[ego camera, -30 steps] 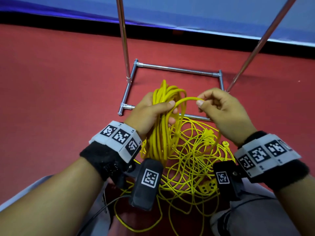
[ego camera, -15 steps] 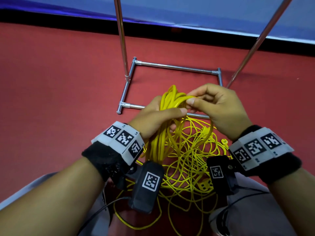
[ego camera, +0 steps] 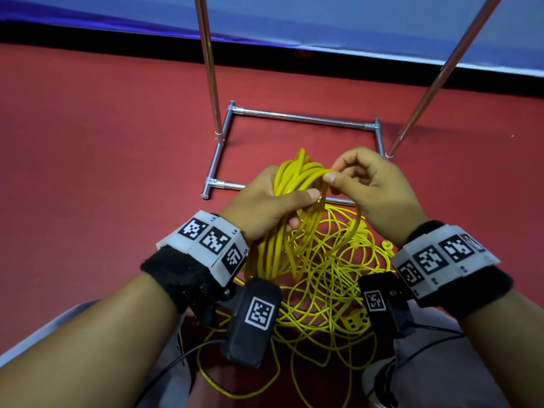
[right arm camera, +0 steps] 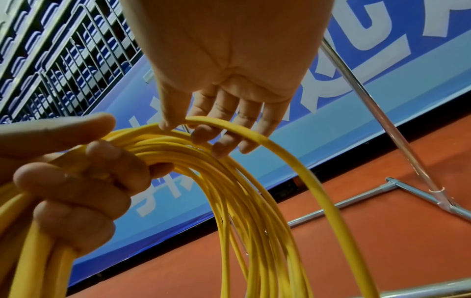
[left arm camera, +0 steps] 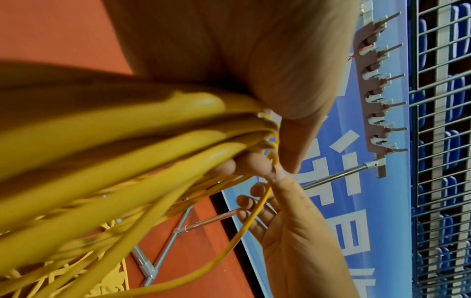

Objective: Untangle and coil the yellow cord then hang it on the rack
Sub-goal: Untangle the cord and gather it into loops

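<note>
The yellow cord (ego camera: pixel 290 178) is partly gathered into a bundle of loops that my left hand (ego camera: pixel 303 209) grips, thumb across the front. My right hand (ego camera: pixel 334 174) pinches one more loop between thumb and forefinger right at the top of that bundle. In the right wrist view its fingertips (right arm camera: pixel 201 133) close on the outer strand (right arm camera: pixel 293 161), next to the left hand (right arm camera: pixel 81 181). The rest of the cord lies tangled (ego camera: pixel 329 290) on the floor under both hands. The rack's metal base (ego camera: pixel 303 116) sits just beyond; its hook bar (left arm camera: pixel 377 84) shows in the left wrist view.
Two slanted rack uprights (ego camera: pixel 210 69) (ego camera: pixel 435 81) rise from the base over the red floor (ego camera: pixel 103 157). A blue banner wall (ego camera: pixel 323 16) runs behind. A yellow socket block (ego camera: pixel 357 320) lies in the tangle. My grey-trousered knees (ego camera: pixel 441 363) flank it.
My right hand has carried its loop leftward until it meets the bundle in my left hand. The left hand has kept its grip and stayed roughly in place.
</note>
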The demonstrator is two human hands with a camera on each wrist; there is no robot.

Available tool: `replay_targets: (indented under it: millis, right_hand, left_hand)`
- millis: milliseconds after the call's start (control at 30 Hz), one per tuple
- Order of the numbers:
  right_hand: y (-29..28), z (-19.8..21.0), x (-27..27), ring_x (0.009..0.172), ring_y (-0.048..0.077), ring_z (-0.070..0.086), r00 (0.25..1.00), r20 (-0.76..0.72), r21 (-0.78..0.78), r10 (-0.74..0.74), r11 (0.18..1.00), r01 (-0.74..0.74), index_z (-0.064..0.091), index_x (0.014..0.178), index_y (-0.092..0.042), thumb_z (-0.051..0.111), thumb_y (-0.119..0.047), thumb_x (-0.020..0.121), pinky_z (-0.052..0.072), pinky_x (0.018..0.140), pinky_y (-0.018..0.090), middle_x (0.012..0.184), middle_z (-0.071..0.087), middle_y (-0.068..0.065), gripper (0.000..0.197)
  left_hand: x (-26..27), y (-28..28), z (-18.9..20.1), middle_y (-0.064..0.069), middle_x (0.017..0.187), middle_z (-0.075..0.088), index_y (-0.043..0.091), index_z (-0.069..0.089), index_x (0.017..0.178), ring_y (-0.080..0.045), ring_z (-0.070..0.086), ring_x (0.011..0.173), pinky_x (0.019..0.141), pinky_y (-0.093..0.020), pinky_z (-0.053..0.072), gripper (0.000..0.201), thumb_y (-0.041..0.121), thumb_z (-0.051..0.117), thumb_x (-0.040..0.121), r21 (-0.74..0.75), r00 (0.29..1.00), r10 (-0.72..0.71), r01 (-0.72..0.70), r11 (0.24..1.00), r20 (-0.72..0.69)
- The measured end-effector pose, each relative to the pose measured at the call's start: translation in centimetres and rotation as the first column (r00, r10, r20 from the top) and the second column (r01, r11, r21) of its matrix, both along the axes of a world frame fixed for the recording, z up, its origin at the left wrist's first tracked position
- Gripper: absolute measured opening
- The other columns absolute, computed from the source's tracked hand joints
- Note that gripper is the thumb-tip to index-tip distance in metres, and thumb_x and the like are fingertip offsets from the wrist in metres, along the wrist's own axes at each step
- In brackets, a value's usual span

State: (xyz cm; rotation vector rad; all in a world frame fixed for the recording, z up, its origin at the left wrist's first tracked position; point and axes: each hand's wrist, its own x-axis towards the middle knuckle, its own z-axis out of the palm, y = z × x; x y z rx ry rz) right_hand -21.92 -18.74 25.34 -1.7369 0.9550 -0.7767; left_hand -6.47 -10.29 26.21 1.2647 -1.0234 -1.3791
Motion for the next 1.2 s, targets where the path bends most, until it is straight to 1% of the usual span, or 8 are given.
replay_targets:
  millis: [233, 400, 500, 633, 767, 867, 1000, 1200]
  right_hand:
    - [0.3, 0.7, 0.6, 0.062, 0.019, 0.046, 0.999, 0.05, -0.094, 0.005, 0.996, 0.0, 0.058, 0.076, -0.028, 0.073, -0.023, 0.074, 0.04, 0.056, 0.025, 0.066, 0.051, 0.004, 0.016]
    - [0.4, 1.5, 0.7, 0.057, 0.011, 0.042, 0.982, 0.08, -0.014, 0.174, 0.985, -0.173, 0.059, 0.077, -0.02, 0.071, -0.009, 0.078, 0.036, 0.053, 0.014, 0.058, 0.048, -0.008, 0.016]
    - [-0.2, 1.3, 0.7, 0.061, 0.019, 0.035, 0.985, 0.048, 0.016, 0.166, 0.986, -0.167, 0.06, 0.077, -0.021, 0.07, -0.021, 0.077, 0.033, 0.053, 0.02, 0.064, 0.041, 0.008, 0.01]
    - [-0.4, 0.5, 0.9, 0.066, 0.022, 0.038, 0.99, 0.007, 0.022, 0.139, 0.99, -0.139, 0.059, 0.08, -0.026, 0.065, -0.034, 0.079, 0.033, 0.059, 0.034, 0.072, 0.044, 0.012, 0.01]
    - [-0.2, 0.5, 0.9, 0.07, 0.015, 0.05, 0.968, 0.016, 0.04, 0.252, 0.967, -0.253, 0.058, 0.091, -0.023, 0.054, -0.024, 0.088, 0.041, 0.064, 0.023, 0.075, 0.057, 0.004, 0.005]
    - [-0.1, 1.1, 0.6, 0.069, -0.003, 0.053, 0.934, 0.025, 0.083, 0.356, 0.931, -0.356, 0.06, 0.099, -0.019, 0.046, -0.01, 0.093, 0.042, 0.066, 0.012, 0.075, 0.058, -0.002, 0.017]
    - [-0.5, 1.9, 0.0, 0.069, -0.004, 0.052, 0.931, 0.035, 0.144, 0.364, 0.92, -0.365, 0.063, 0.087, -0.015, 0.045, -0.012, 0.08, 0.039, 0.068, 0.009, 0.071, 0.058, -0.01, 0.02]
    - [-0.3, 2.8, -0.7, 0.07, -0.001, 0.05, 0.822, -0.23, 0.148, 0.522, 0.853, -0.5, 0.066, 0.077, -0.026, 0.048, -0.017, 0.076, 0.036, 0.069, 0.01, 0.071, 0.06, -0.014, 0.021]
  left_hand:
    - [0.1, 0.1, -0.6, -0.005, 0.069, 0.051, 0.012, 0.045, 0.103, -0.012, 0.048, 0.046, 0.041, -0.021, 0.041, 0.033, 0.015, 0.069, 0.08, 0.12, 0.996, 0.05, -0.041, 0.992, -0.07]
    - [0.0, 0.0, -0.8, -0.008, 0.062, 0.048, 0.003, 0.051, 0.093, -0.014, 0.048, 0.048, 0.045, -0.022, 0.042, 0.031, 0.013, 0.065, 0.067, 0.048, 1.0, -0.007, 0.009, 0.999, -0.03]
    - [0.0, -0.1, -0.7, -0.007, 0.064, 0.052, 0.004, 0.052, 0.088, -0.016, 0.05, 0.051, 0.046, -0.022, 0.043, 0.025, 0.009, 0.064, 0.066, 0.019, 0.998, 0.034, -0.033, 0.999, -0.059]
    - [0.2, -0.2, -0.6, 0.001, 0.056, 0.053, 0.007, 0.052, 0.088, -0.009, 0.051, 0.046, 0.042, -0.02, 0.043, 0.022, 0.012, 0.063, 0.068, 0.036, 0.997, 0.047, -0.045, 0.998, -0.06]
    - [0.2, -0.2, -0.6, 0.0, 0.054, 0.051, 0.018, 0.061, 0.072, -0.009, 0.047, 0.043, 0.042, -0.02, 0.042, 0.009, 0.01, 0.06, 0.074, -0.009, 0.996, -0.002, 0.001, 1.0, -0.088]
    - [0.2, -0.1, -0.5, 0.005, 0.06, 0.056, 0.016, 0.059, 0.084, -0.007, 0.051, 0.048, 0.046, -0.02, 0.044, 0.009, 0.012, 0.059, 0.076, -0.012, 0.99, -0.001, -0.001, 1.0, -0.143]
    - [0.2, -0.6, -0.8, -0.01, 0.069, 0.056, 0.001, 0.047, 0.112, -0.015, 0.058, 0.05, 0.049, -0.025, 0.05, 0.05, 0.013, 0.06, 0.065, 0.123, 0.96, 0.164, -0.139, 0.983, -0.228]
    - [1.1, -1.1, -1.4, 0.001, 0.066, 0.06, 0.003, 0.044, 0.111, -0.014, 0.054, 0.06, 0.051, -0.025, 0.047, 0.02, 0.0, 0.05, 0.092, 0.111, 0.954, 0.25, -0.234, 0.966, -0.168]
